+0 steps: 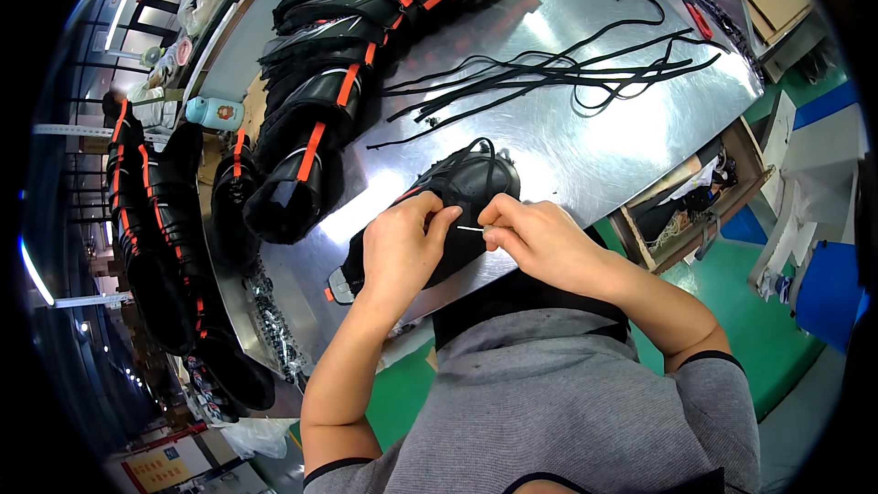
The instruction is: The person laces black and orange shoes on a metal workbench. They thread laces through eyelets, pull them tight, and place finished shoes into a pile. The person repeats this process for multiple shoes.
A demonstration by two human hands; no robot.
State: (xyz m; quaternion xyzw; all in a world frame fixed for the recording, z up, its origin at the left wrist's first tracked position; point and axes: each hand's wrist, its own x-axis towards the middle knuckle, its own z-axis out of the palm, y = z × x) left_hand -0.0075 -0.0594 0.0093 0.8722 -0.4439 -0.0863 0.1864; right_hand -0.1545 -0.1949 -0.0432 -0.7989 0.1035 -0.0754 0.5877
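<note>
A black boot (475,180) with dark laces lies on the metal table right in front of me, partly hidden under my hands. At its near left end, a grey and orange piece (340,288) sticks out. My left hand (400,245) is closed over the boot, thumb against the curled fingers; what they hold, if anything, is hidden. Beside it, my right hand (546,242) pinches a thin pale rod (470,229), which points left toward my left thumb. Beyond the boot, several loose black laces (549,78) spread across the tabletop.
Black boots with orange strips (338,46) are stacked in a long row at the far left, with another row (165,220) past the table's left edge. A light blue bottle (215,113) stands between them. An open drawer (693,192) juts out at the right; red-handled scissors (699,20) lie beyond.
</note>
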